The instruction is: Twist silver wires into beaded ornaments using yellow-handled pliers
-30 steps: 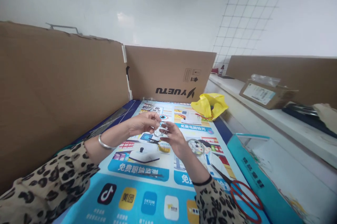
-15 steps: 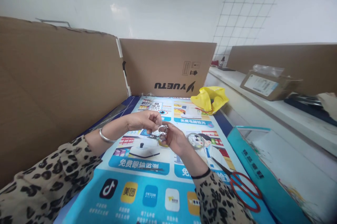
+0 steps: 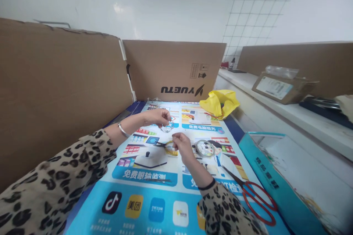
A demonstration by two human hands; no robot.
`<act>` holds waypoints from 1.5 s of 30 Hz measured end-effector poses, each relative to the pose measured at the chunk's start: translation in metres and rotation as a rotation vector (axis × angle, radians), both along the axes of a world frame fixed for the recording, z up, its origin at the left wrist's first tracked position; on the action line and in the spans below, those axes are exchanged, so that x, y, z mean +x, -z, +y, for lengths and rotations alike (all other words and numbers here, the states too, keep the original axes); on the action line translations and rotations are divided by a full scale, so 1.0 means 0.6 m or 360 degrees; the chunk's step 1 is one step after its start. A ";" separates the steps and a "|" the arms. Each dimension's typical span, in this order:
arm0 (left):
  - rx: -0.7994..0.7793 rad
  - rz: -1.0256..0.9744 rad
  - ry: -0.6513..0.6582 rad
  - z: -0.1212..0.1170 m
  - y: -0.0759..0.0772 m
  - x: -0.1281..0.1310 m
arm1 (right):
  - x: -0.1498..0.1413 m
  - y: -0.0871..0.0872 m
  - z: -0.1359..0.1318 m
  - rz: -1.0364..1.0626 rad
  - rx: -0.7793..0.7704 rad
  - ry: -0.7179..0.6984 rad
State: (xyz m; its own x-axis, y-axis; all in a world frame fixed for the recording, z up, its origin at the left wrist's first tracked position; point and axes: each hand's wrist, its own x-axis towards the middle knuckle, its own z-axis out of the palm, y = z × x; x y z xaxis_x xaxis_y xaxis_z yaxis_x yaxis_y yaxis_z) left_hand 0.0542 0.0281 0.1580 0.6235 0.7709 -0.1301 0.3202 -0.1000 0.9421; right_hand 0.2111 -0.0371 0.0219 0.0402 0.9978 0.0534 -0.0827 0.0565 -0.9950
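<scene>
My left hand (image 3: 157, 117) is raised over the printed sheet, its fingertips pinched. Beneath them hangs a small loop of clear beads (image 3: 167, 128), blurred and partly lost against the print. Closer to me, my right hand (image 3: 183, 146) is closed, thumb against fingertips; whatever it pinches is too fine to make out. The two hands are apart. Small yellow-handled scissors (image 3: 171, 149) lie just left of the right hand, blades pointing left. On its other side lies a clear round roll (image 3: 204, 148).
Large red-handled scissors (image 3: 257, 200) lie at the right, near a teal box (image 3: 264, 180) with thin strands inside. A yellow bag (image 3: 220, 103) sits at the far right corner. Cardboard panels (image 3: 176, 66) stand at the back and left. A white ledge (image 3: 248, 86) runs along the right.
My hands have separated: the left moved up and away with the bead loop below it, the right dropped slightly lower. The yellow-handled scissors are now uncovered.
</scene>
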 end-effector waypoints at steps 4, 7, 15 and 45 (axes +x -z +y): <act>0.0132 0.0017 -0.0181 0.088 0.033 0.035 | 0.000 0.037 0.008 -0.0407 0.0250 0.0162; 0.0246 0.0035 -0.0265 0.148 0.064 0.072 | -0.001 0.053 0.013 -0.0699 0.0389 0.0159; 0.0567 0.0098 -0.0465 0.265 0.157 0.165 | -0.006 0.060 0.017 -0.1200 0.0478 0.0021; 0.1011 0.0204 -0.0132 0.309 0.267 0.090 | -0.001 0.053 0.013 -0.1438 0.0397 -0.0187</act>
